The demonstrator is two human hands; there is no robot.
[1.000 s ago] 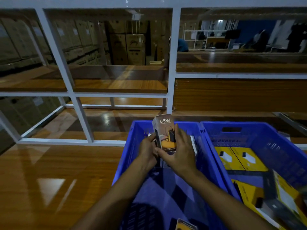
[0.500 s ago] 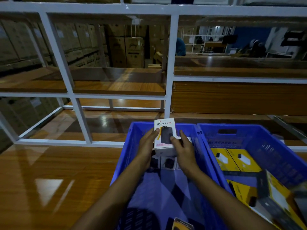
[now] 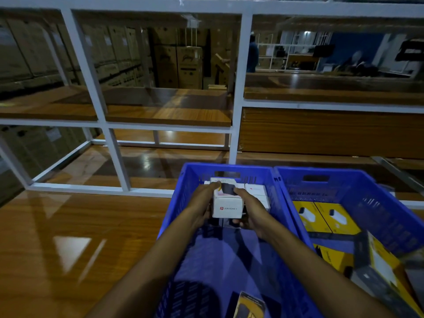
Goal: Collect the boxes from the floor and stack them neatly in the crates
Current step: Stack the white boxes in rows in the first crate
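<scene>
Two blue crates stand side by side on the wooden floor. Inside the left crate, near its far wall, I hold a small white box between both hands. My left hand grips its left side and my right hand grips its right side. The box sits low, against other white boxes stacked at the crate's far end. The right crate holds several yellow boxes.
A white metal rack frame with wooden shelves rises just behind the crates. Glossy wooden floor spreads to the left. A yellow-and-black box lies at the near end of the left crate. Cardboard cartons stand far behind.
The box was held upright above the crate rim; both hands have since tipped it flat and lowered it into the left crate against the stacked white boxes.
</scene>
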